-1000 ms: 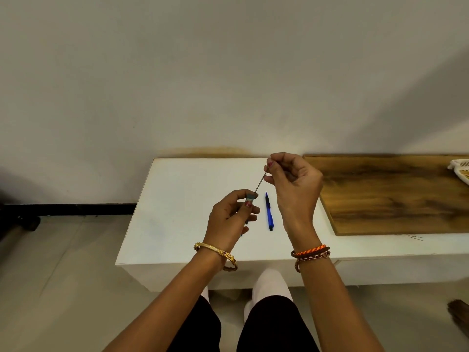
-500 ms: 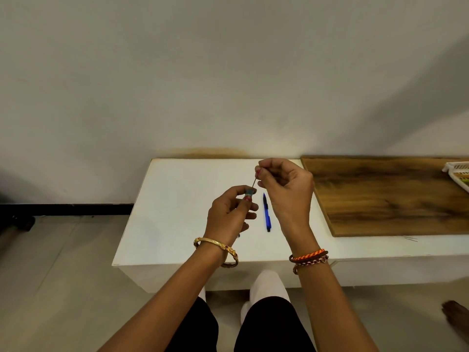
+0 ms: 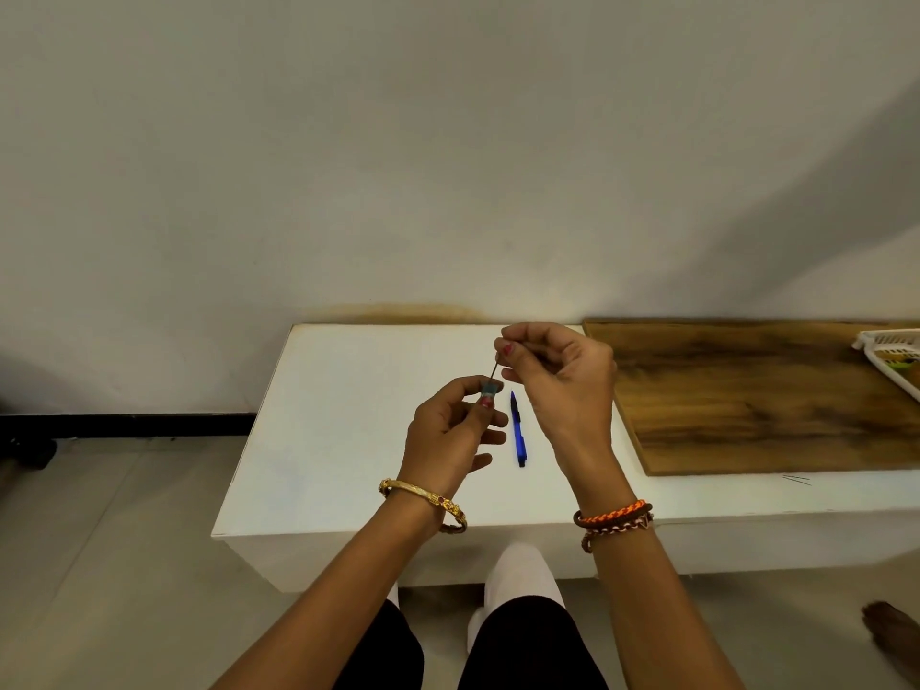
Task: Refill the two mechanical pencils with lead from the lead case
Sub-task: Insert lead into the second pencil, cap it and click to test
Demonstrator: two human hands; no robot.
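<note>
Both hands raised over the white tabletop (image 3: 348, 440), close together near its middle. My left hand (image 3: 448, 435) has its fingers closed around a small teal-topped item (image 3: 490, 389), upright; most of it is hidden in my grip, so whether it is the lead case or a pencil I cannot tell. My right hand (image 3: 562, 385) pinches a thin lead (image 3: 494, 369) between thumb and forefinger, its lower end at the teal top. A blue mechanical pencil (image 3: 517, 430) lies flat on the tabletop between my hands, tip pointing far. Wooden board (image 3: 766, 390) to the right; white basket (image 3: 891, 348) at its far right edge.
</note>
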